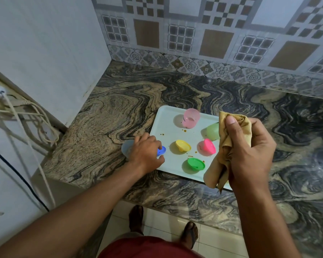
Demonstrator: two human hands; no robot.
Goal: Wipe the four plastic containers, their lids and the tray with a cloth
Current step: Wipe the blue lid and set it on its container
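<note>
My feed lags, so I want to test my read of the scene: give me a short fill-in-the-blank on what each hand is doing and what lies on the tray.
1. The right hand grips a ____ cloth.
2. The left hand reaches to the ____ lid at the tray's left edge.
3. The lid nearest the tray's front edge is ____.
4. The pink container sits at the ____ of the tray.

Missing words: tan; blue; green; back

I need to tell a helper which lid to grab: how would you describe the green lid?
On the white tray, look at the near edge, beside the cloth. The green lid lies there, the only bright green piece, nearer than the yellow lid.
</note>
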